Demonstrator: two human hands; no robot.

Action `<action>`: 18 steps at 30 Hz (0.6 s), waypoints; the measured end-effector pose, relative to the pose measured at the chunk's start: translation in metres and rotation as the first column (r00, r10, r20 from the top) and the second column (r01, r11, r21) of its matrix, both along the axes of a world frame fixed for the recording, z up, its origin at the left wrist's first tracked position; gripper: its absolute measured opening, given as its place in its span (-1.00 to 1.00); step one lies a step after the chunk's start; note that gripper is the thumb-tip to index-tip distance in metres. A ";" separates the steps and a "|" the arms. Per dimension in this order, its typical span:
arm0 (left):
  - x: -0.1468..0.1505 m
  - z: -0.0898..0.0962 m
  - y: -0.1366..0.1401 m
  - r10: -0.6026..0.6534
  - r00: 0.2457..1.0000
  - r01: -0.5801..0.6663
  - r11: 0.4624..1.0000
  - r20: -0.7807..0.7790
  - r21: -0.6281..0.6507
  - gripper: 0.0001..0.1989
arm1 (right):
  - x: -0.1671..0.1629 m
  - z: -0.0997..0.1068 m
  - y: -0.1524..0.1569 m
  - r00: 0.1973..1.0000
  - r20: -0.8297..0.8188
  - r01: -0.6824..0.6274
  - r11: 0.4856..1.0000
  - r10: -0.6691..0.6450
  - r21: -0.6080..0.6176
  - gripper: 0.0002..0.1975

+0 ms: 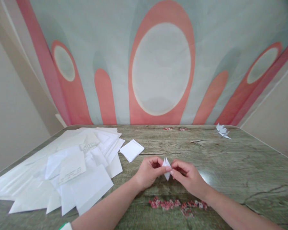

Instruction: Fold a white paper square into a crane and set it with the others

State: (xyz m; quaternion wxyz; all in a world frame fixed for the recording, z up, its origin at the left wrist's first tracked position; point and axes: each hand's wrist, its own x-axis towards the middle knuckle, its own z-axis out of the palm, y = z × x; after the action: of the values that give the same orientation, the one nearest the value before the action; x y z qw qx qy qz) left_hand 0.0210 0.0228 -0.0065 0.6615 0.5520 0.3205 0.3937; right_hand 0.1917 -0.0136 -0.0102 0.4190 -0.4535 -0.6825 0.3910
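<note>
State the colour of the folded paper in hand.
The folded paper is white, shown in the head view.

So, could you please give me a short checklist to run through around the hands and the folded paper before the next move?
1. Left hand on the folded paper: ok, gripping its left side.
2. Right hand on the paper: ok, fingers at its right edge.
3. Two narrow tips pointing away from the person: ok, with a slit between them.
4. Square white paper apart from the left hand: ok, beyond it to the left.
5. Left forearm off the loose sheets: cannot tell, they meet in this view.
6. Creases sharp: cannot tell, too small.
</note>
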 end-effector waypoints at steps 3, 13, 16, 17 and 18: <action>0.000 -0.003 0.000 0.028 0.997 -0.024 0.998 -0.078 0.051 -0.72 | -0.001 -0.001 0.000 0.995 0.087 0.040 0.997 -0.045 0.058 -0.82; -0.001 -0.006 0.005 0.003 0.999 -0.003 1.000 -0.044 0.014 -0.71 | -0.003 0.000 -0.001 0.988 0.106 0.108 0.994 -0.109 0.015 -0.77; 0.000 -0.008 0.006 0.045 0.998 -0.046 0.999 -0.040 -0.016 -0.67 | -0.005 -0.003 0.000 0.989 0.094 0.112 0.994 -0.111 -0.002 -0.76; 0.000 -0.009 0.006 0.058 0.997 -0.059 0.998 -0.052 -0.021 -0.67 | -0.005 -0.004 0.001 0.989 0.091 0.118 0.993 -0.117 -0.004 -0.76; 0.001 -0.009 0.007 0.068 0.996 -0.069 0.997 -0.063 -0.021 -0.66 | -0.005 -0.005 0.001 0.989 0.088 0.123 0.992 -0.122 -0.005 -0.76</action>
State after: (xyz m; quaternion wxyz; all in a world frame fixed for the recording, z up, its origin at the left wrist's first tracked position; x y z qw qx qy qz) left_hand 0.0217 0.0293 -0.0160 0.6437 0.5449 0.3644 0.3949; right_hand 0.1864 -0.0123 -0.0154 0.4095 -0.5137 -0.6689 0.3478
